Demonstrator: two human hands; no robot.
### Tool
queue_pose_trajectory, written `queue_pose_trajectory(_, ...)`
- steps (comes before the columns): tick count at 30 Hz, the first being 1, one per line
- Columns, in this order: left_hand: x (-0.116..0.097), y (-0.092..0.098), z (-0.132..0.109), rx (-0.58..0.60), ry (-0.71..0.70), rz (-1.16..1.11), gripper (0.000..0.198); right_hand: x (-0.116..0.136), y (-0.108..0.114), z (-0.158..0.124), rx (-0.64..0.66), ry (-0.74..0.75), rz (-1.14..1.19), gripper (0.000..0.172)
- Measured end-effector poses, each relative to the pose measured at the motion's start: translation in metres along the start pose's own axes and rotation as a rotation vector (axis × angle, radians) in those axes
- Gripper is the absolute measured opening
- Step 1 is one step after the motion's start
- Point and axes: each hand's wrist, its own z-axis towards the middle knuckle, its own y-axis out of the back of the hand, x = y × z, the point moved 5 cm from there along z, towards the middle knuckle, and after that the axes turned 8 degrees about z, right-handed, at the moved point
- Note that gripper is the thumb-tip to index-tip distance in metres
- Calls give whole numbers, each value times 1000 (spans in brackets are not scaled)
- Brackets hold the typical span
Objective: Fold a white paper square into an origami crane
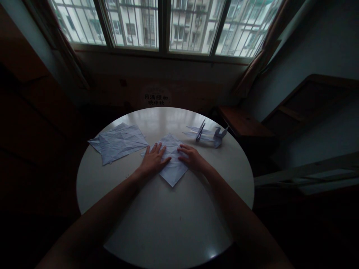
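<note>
A creased sheet of white paper [173, 172] lies on the round white table, turned so one corner points toward me. My left hand [153, 158] rests on its left side, palm down with the fingers spread. On the right side of the sheet, my right hand [191, 156] touches the paper with its fingers stretched and slightly bent. Both thumbs point inward over the sheet. To the left sits a loose stack of creased paper sheets [120, 144]. Folded paper cranes [218, 137] stand at the back right, close together.
The round table [168, 224] has a glossy top. Behind it is a barred window [164, 26] with curtains at both sides. A wooden bench or stool [244, 121] stands beyond the table's right edge, and a dark wooden cabinet [28, 112] is on the left.
</note>
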Motion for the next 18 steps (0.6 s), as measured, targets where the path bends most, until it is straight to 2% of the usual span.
queue_pose_trajectory(3,-1,1,-1,-22,17,-14,69,7,4,0,-32,58,33,41)
queue_pose_trajectory(9,0,5,-4,-107,25,-45,64,14,2,-1,12,90,34,34)
queue_pose_trajectory(14,-12,13,-6,-111,-220,-110,48,8,2,2,-36,59,26,31)
queue_pose_trajectory(18,-12,21,-7,-130,-217,-92,45,2,7,2,-86,-49,-42,28)
